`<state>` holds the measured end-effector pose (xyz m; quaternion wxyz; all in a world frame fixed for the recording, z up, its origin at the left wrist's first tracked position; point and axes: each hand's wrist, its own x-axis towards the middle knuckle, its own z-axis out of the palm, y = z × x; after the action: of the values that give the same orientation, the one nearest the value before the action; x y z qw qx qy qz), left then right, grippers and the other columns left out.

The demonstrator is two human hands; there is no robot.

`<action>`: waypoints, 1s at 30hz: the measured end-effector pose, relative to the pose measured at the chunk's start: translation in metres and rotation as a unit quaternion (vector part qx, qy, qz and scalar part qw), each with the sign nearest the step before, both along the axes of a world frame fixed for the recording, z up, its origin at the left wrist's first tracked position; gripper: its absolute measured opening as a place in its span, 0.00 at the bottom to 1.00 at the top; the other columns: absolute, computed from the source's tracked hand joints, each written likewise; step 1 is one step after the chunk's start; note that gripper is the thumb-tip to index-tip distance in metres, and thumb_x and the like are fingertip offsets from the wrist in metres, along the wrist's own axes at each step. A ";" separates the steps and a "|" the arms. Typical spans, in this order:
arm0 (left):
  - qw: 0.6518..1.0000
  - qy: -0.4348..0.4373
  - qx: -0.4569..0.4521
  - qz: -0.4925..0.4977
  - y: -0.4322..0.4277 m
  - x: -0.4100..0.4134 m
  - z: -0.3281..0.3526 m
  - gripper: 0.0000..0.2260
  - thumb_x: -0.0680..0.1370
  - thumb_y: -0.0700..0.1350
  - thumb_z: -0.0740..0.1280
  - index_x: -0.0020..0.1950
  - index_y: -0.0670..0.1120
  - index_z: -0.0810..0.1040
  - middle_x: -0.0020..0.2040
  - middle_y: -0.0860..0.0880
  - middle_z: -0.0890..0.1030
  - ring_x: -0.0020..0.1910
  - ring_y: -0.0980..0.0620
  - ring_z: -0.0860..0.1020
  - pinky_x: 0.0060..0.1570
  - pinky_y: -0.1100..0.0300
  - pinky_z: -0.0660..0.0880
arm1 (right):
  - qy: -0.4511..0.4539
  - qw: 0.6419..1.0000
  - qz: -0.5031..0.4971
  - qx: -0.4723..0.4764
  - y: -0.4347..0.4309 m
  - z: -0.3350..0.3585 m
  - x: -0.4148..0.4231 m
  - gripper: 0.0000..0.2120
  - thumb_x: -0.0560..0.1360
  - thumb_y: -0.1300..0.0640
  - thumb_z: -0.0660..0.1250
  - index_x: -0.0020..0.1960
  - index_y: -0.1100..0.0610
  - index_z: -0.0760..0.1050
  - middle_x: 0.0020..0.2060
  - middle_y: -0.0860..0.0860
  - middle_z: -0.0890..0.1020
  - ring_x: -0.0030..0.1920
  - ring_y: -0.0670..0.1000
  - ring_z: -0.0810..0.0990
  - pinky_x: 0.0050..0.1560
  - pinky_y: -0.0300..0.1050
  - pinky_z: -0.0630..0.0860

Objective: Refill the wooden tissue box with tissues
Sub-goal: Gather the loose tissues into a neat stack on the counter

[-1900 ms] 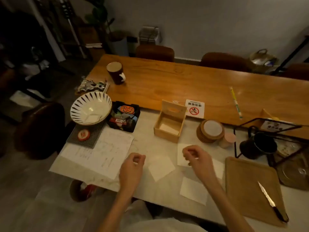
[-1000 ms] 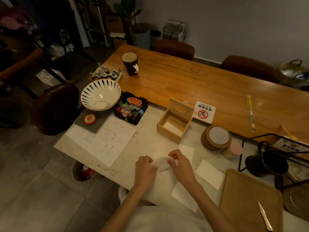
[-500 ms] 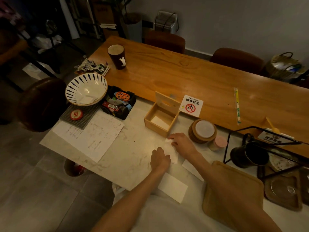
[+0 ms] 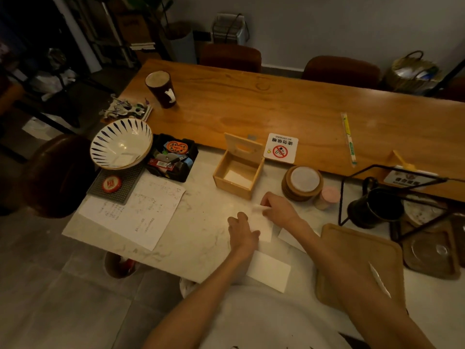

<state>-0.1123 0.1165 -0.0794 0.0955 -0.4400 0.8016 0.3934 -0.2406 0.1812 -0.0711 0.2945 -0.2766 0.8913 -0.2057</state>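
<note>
The wooden tissue box [image 4: 227,183] stands open on the marble counter, its slotted lid tilted up at the back and a white tissue lying flat inside. Just in front of it lies a folded white tissue [image 4: 261,226]. My left hand [image 4: 242,231] presses on that tissue's near left edge. My right hand [image 4: 278,209] pinches its far edge between thumb and fingers. A second tissue [image 4: 269,273] lies at the counter's front edge, and a third [image 4: 289,238] pokes out from under my right forearm.
Left of the box sit a black tray of small items [image 4: 172,157], a striped bowl [image 4: 122,144] and a printed sheet [image 4: 141,210]. To the right are stacked coasters [image 4: 303,182], a pink-lidded jar [image 4: 327,197], a wire stand with a dark jug [image 4: 375,207] and a wooden board [image 4: 352,248].
Both hands have carried the folded tissue from the counter's near edge up toward the box. My right hand's fingers have now closed on its far edge.
</note>
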 end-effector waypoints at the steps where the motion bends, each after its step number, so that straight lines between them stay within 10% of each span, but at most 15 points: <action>1: 1.000 0.013 0.001 -0.009 -0.003 0.002 0.000 0.19 0.74 0.45 0.71 0.61 0.45 0.69 0.63 0.44 0.65 0.60 0.44 0.69 0.57 0.54 0.72 | -0.041 0.997 -0.044 -0.048 0.009 0.004 0.003 0.09 0.73 0.62 0.68 0.53 0.54 0.75 0.48 0.51 0.80 0.48 0.52 0.78 0.50 0.47 0.77; 7: 0.965 0.214 0.146 -0.039 -0.033 0.008 0.038 0.06 0.75 0.41 0.70 0.50 0.44 0.77 0.47 0.50 0.79 0.47 0.51 0.77 0.48 0.56 0.77 | -0.185 0.895 -0.274 -0.300 0.066 0.048 0.048 0.15 0.74 0.68 0.69 0.59 0.57 0.78 0.47 0.52 0.82 0.45 0.46 0.81 0.44 0.34 0.80; 16: 0.948 0.223 0.120 -0.191 -0.023 0.033 0.060 0.09 0.76 0.43 0.69 0.56 0.46 0.78 0.51 0.53 0.80 0.49 0.56 0.78 0.45 0.71 0.73 | -0.175 0.841 -0.413 -0.302 0.098 0.048 0.131 0.03 0.75 0.59 0.71 0.48 0.55 0.78 0.41 0.51 0.83 0.43 0.50 0.82 0.44 0.44 0.80; 30: 0.973 0.043 -0.012 -0.228 0.018 0.072 0.007 0.12 0.76 0.44 0.69 0.57 0.45 0.73 0.57 0.46 0.74 0.54 0.48 0.73 0.53 0.57 0.75 | 0.010 0.924 -0.382 -0.018 0.101 -0.005 0.181 0.15 0.76 0.56 0.69 0.61 0.58 0.72 0.50 0.53 0.79 0.47 0.50 0.77 0.45 0.44 0.74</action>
<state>-0.0406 0.1344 -0.0729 0.1424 -0.2297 0.8888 0.3702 -0.0596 0.2817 -0.0762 0.1795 0.0775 0.9285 -0.3156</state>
